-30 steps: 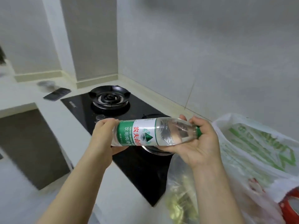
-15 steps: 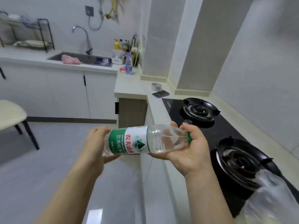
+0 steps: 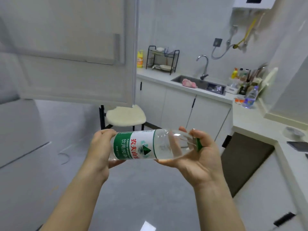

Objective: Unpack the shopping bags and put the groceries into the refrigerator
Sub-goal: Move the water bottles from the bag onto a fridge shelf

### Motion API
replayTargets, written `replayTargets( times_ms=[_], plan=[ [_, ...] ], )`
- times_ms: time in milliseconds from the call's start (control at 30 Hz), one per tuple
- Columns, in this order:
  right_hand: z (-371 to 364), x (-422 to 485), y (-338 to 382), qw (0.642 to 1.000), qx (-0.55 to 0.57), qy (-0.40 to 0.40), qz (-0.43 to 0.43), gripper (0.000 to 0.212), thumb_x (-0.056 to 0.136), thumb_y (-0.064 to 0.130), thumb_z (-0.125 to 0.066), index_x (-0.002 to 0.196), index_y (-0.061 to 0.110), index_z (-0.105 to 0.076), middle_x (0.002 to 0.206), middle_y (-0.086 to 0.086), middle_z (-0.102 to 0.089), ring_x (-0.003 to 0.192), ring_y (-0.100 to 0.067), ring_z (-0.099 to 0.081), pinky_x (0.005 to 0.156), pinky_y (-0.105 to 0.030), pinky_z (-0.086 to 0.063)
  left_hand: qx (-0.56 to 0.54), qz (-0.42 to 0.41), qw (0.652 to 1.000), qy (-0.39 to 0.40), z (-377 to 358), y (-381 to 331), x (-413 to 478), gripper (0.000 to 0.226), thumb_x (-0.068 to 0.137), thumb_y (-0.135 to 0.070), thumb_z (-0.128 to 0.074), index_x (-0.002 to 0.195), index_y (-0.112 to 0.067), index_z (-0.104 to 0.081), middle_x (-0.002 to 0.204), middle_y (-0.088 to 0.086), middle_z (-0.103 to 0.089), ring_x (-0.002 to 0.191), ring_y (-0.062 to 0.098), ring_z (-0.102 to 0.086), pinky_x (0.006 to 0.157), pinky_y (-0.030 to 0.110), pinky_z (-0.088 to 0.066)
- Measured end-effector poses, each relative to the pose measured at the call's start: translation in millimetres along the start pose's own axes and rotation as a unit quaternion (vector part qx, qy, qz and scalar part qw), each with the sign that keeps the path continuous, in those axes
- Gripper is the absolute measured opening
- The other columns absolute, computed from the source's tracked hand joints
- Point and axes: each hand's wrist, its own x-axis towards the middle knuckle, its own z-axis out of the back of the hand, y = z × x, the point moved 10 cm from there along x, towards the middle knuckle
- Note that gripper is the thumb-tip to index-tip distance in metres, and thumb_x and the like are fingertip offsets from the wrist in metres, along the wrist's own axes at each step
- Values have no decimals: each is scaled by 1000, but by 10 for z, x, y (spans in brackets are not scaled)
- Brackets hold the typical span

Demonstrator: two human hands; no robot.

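Bottle [image 3: 146, 144] horizontal | left hand [image 3: 101, 147] grasps base | right hand [image 3: 198, 157] cradles neck, palm up

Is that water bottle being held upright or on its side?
On its side. The water bottle lies nearly level, its base in the left hand and its green cap end in the right hand.

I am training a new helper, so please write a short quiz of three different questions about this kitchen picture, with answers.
1. True or false: the clear plastic water bottle with the green and white label is held upright.
2. Which hand holds its green cap end?
A. left hand
B. right hand
3. Fill in: a pink cloth lies in the steel ____.

Key: 1 false, it lies sideways; 2 B; 3 sink.
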Motion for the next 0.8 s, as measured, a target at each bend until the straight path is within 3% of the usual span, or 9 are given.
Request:
replayTargets(
  times_ms=[33, 100, 167, 300, 467, 567, 800],
  plan=[
    [-160, 99, -204, 1000, -1, 15, -20, 28, 41, 10, -77, 67, 11, -66, 79, -4, -66, 89, -27, -67, 87, -77, -27, -3, -6, 1000, -17, 241, -91, 81, 12, 88, -21, -52, 99, -17, -54, 102, 11, -62, 78, 24, -62, 54, 34, -53],
    [-449, 246, -569, 998, -16, 33, -44, 15, 55, 12, -66, 70, 11, -62, 70, -5, -66, 66, -26, -69, 91, -73, -27, -9, -19, 998, -54, 708, -253, 194, 20, 86, -21, -53, 105, -14, -54, 106, 13, -62, 78, 25, -62, 53, 33, -53],
    [-715, 354, -893, 996, -29, 45, -66, 11, 60, 13, -60, 72, 12, -61, 68, -5, -64, 59, -24, -68, 91, -72, -27, -22, -31, 995, -94, 1131, -384, 250, 20, 86, -20, -53, 105, -13, -52, 100, 13, -62, 75, 24, -62, 53, 32, -52],
    [-1195, 536, -1522, 988, -36, 81, -123, 5, 65, 12, -58, 68, 11, -61, 63, -6, -64, 66, -28, -65, 95, -69, -28, -53, -47, 985, -160, 1846, -607, 285, 14, 85, -16, -54, 98, -14, -52, 89, 12, -61, 63, 23, -59, 50, 30, -50],
    [-1774, 686, -2193, 975, -47, 126, -176, 3, 66, 10, -57, 67, 11, -59, 61, -8, -63, 60, -29, -66, 95, -67, -28, -56, -67, 967, -238, 2658, -913, 310, 30, 84, -17, -53, 111, -5, -54, 86, 14, -63, 60, 23, -60, 49, 31, -53],
    [-2130, 810, -2555, 964, -47, 161, -205, 14, 59, 11, -59, 74, 11, -59, 71, -8, -64, 75, -31, -63, 90, -72, -30, -65, -98, 954, -275, 3069, -1192, 342, 30, 84, -17, -54, 111, -3, -53, 88, 16, -63, 62, 24, -60, 45, 31, -52],
    [-3112, 1239, -3190, 941, -60, 239, -234, 18, 55, 13, -58, 73, 12, -58, 60, -4, -64, 72, -27, -62, 91, -72, -30, -53, -170, 925, -335, 3812, -1926, 662, 36, 83, -19, -54, 116, -6, -56, 90, 11, -65, 63, 20, -63, 49, 31, -54]
  ],
)
